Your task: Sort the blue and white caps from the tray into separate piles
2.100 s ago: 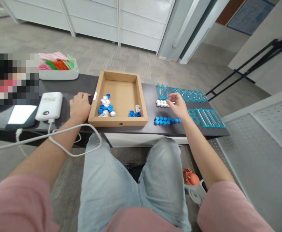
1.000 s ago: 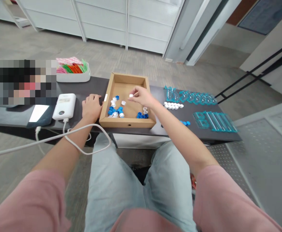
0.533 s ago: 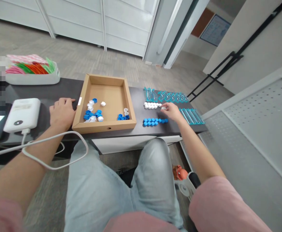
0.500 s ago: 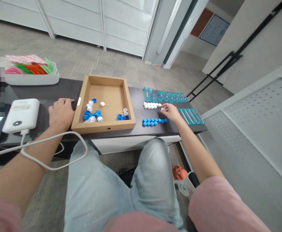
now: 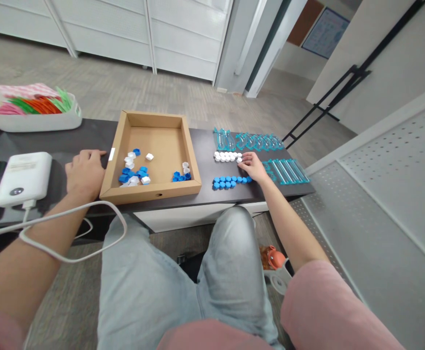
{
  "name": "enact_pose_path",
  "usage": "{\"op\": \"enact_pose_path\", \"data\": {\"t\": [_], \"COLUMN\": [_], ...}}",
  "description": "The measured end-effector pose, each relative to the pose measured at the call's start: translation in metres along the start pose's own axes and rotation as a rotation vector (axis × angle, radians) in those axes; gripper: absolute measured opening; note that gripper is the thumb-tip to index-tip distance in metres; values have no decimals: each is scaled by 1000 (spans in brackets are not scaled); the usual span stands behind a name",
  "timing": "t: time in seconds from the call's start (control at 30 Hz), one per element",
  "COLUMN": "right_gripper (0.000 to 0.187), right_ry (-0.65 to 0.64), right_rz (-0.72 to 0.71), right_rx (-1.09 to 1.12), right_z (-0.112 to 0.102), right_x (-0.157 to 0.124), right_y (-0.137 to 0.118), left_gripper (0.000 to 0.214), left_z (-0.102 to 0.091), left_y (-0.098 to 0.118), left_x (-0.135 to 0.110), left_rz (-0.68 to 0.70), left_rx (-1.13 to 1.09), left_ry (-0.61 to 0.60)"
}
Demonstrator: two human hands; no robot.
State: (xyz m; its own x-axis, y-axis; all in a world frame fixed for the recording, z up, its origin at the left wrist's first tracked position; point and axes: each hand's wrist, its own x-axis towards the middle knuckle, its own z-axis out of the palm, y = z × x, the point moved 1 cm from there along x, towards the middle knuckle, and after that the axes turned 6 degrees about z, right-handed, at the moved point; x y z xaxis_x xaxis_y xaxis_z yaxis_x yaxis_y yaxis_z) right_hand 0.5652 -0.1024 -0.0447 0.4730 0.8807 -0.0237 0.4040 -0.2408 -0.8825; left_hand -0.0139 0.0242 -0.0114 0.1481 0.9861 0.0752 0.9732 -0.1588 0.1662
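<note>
At the right of the dark table, my right hand (image 5: 253, 166) has its fingers closed on a small white faceted piece (image 5: 239, 160), at the right end of the row of white pieces (image 5: 226, 156). Closer to me lies a row of blue pieces (image 5: 227, 183) of similar shape. My left hand (image 5: 84, 172) rests on the table, fingers extended, by the left wall of a cardboard box (image 5: 154, 192). It holds nothing. Loose blue pieces (image 5: 126, 174) and white pieces (image 5: 149, 156) lie inside the box.
Clear teal-edged parts stand behind the white row (image 5: 259, 141), with long teal-edged tubes (image 5: 290, 171) to the right. A white power bank (image 5: 25, 177) with a looping cable (image 5: 72, 206) sits at left. Behind it stands a white bin (image 5: 39, 124) of colourful items.
My right hand has moved slightly left with the white piece, bringing it up to the end of the white row. My left hand stays beside the box. The view has shifted slightly.
</note>
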Motion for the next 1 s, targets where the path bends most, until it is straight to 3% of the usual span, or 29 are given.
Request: {"op": "enact_pose_path", "data": {"t": [0.6,0.77,0.87,1.0], "right_gripper": [61,44,32,24], "right_ry": [-29,113,84,-218], "right_rz": [-11,-84,-255,-606], "right_rx": [75,50,-26,-285], "right_z": [-1,0,27,107], "right_x": [-6,-5,-8,-26], "right_y": [-5,-20,-57,-138], "left_gripper": [70,67,63,61], "left_z": [-11,-10,-6,-2], "left_y": [9,11,11,10], "left_x": [-6,-8,-8,-7], "left_rz": [6,18,10,6], "left_rx": [-79,-105,-113,-122], "left_ry": [-3,18,66,96]}}
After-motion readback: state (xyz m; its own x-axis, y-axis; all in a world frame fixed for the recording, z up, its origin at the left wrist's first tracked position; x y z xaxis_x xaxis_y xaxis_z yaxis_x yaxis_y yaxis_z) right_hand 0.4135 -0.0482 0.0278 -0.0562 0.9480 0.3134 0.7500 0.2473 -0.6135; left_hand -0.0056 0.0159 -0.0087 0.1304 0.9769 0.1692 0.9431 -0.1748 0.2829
